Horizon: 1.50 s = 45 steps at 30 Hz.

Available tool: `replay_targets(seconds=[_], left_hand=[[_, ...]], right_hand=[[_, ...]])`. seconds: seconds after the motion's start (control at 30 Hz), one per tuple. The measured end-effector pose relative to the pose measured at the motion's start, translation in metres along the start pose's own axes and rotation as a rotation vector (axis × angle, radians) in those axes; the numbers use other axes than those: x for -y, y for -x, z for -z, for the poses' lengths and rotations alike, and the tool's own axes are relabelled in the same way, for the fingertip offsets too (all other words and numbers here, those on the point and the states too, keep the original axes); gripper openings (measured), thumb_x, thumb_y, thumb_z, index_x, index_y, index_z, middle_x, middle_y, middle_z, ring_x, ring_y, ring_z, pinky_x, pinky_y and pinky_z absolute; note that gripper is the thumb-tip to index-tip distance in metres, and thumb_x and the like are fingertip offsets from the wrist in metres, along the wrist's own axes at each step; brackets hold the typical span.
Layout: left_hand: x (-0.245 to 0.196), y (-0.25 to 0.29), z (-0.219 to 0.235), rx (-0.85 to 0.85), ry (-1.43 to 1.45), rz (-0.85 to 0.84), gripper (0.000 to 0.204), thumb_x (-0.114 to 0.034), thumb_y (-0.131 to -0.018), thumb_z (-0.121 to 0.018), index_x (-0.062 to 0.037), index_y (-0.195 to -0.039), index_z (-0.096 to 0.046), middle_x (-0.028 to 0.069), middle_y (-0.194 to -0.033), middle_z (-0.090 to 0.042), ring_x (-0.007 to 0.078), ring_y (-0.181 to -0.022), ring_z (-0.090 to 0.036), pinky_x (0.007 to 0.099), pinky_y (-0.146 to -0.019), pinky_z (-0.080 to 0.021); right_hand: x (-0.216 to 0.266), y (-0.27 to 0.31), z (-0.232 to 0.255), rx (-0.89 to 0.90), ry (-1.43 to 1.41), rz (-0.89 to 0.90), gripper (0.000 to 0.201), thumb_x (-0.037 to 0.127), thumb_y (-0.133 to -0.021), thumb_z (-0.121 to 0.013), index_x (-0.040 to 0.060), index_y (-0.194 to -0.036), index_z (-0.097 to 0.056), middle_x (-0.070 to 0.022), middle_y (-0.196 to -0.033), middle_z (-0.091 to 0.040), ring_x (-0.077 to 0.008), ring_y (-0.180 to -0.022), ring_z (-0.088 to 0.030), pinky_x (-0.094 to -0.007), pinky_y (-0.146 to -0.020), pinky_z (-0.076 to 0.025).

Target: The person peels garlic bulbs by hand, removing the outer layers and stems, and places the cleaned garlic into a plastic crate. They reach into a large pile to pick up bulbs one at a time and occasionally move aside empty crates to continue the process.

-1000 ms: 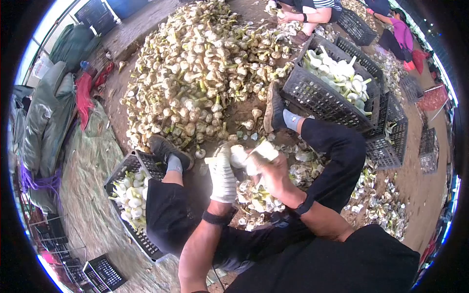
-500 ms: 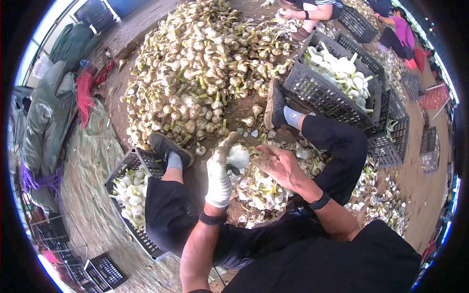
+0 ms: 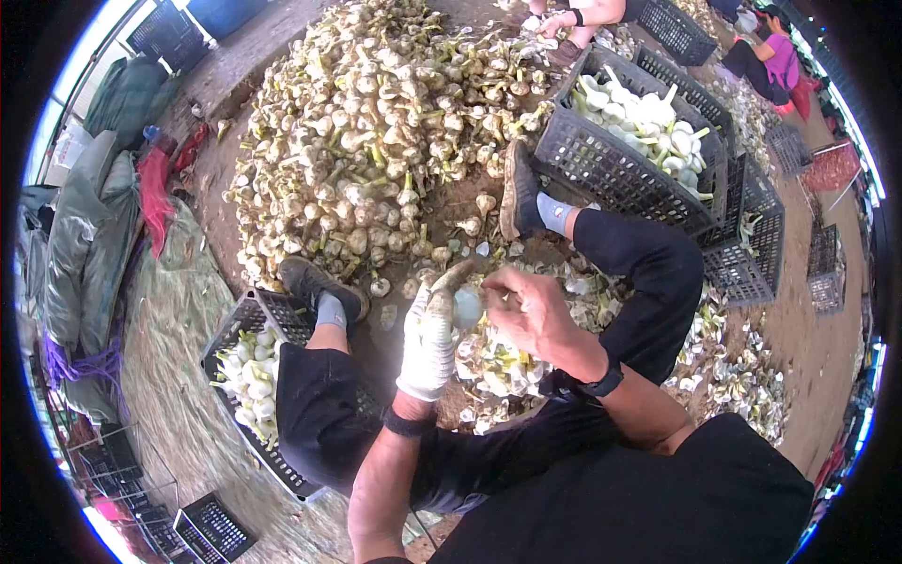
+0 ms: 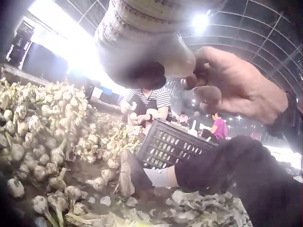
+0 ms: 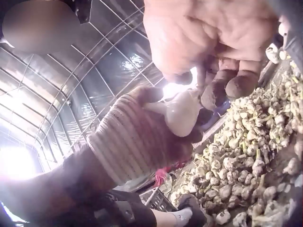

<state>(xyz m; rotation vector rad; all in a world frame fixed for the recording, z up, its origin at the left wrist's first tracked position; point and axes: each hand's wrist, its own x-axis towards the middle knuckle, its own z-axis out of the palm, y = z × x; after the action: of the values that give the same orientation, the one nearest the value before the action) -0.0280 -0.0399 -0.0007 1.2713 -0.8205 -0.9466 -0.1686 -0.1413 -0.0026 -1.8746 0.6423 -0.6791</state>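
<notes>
My left hand, in a white knitted glove with dirty fingertips, holds a peeled-looking white garlic bulb in front of my lap. In the right wrist view the bulb lies in the gloved hand with its stem toward the thumb. My bare right hand is at the bulb's other side, fingers curled and fingertips right at its surface. From the left wrist, the thumb and forefinger of that right hand come together beside the bulb. Garlic skins lie heaped below both hands.
A large pile of unpeeled garlic lies ahead between my feet. Black crates of white bulbs stand at my left and ahead right. Other people sit farther off. Green sheeting covers ground at left.
My right hand moved off the bulb with pale skin, opened beside it, then came back with fingers curled at it. The gloved left hand keeps hold of the bulb.
</notes>
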Motion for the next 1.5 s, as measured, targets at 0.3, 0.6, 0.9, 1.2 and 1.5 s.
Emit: replay_targets(seconds=[0.3, 0.6, 0.9, 1.2, 1.5], left_hand=[[0.004, 0.001, -0.013, -0.197, 0.084, 0.077, 0.051, -0.039, -0.101, -0.046, -0.0005, -0.134, -0.052, 0.0057, -0.107, -0.063, 0.0091, -0.088, -0.058, 0.0246, -0.077, -0.05], [0.015, 0.005, 0.002, -0.105, 0.246, 0.249, 0.052, -0.034, -0.096, -0.058, 0.0029, -0.132, -0.052, 0.0086, -0.111, -0.065, 0.0111, -0.089, -0.062, 0.0248, -0.071, -0.052], [0.004, 0.002, -0.006, -0.05, 0.208, 0.155, 0.055, -0.029, -0.093, -0.062, 0.0019, -0.137, -0.047, 0.0061, -0.112, -0.063, 0.0072, -0.085, -0.06, 0.0191, -0.069, -0.048], [0.009, 0.011, -0.001, -0.223, 0.484, 0.101, 0.042, -0.025, -0.082, -0.062, 0.0053, -0.111, -0.062, 0.0093, -0.098, -0.068, 0.0162, -0.085, -0.066, 0.0307, -0.077, -0.055], [0.008, 0.003, 0.01, -0.164, 0.451, 0.013, 0.045, -0.025, -0.087, -0.068, 0.0009, -0.121, -0.054, 0.0135, -0.111, -0.065, 0.0248, -0.104, -0.064, 0.0364, -0.093, -0.051]], right_hand=[[-0.002, 0.003, -0.001, 0.065, -0.12, 0.084, 0.012, -0.006, -0.083, -0.06, 0.0014, -0.09, -0.054, 0.002, -0.063, -0.045, -0.0044, -0.052, -0.041, -0.0234, -0.047, -0.034], [-0.069, 0.005, -0.009, -0.145, 0.37, -0.096, 0.012, 0.005, -0.083, -0.063, -0.0024, -0.089, -0.055, -0.0227, -0.071, -0.06, -0.0431, -0.07, -0.062, -0.0481, -0.059, -0.046], [-0.021, 0.012, 0.01, 0.063, -0.546, -0.352, 0.031, 0.03, -0.097, -0.061, 0.0035, -0.111, -0.054, -0.006, -0.097, -0.061, -0.0081, -0.067, -0.057, -0.0212, -0.06, -0.048], [-0.058, 0.017, -0.034, -0.165, 0.204, -0.267, 0.013, 0.012, -0.093, -0.058, -0.0016, -0.091, -0.057, -0.0156, -0.079, -0.062, -0.0308, -0.069, -0.063, -0.0366, -0.061, -0.049], [-0.074, 0.038, -0.008, 0.138, 0.003, -0.257, 0.016, 0.015, -0.094, -0.055, 0.0018, -0.101, -0.063, -0.0144, -0.09, -0.066, -0.0247, -0.084, -0.062, -0.0364, -0.076, -0.048]])
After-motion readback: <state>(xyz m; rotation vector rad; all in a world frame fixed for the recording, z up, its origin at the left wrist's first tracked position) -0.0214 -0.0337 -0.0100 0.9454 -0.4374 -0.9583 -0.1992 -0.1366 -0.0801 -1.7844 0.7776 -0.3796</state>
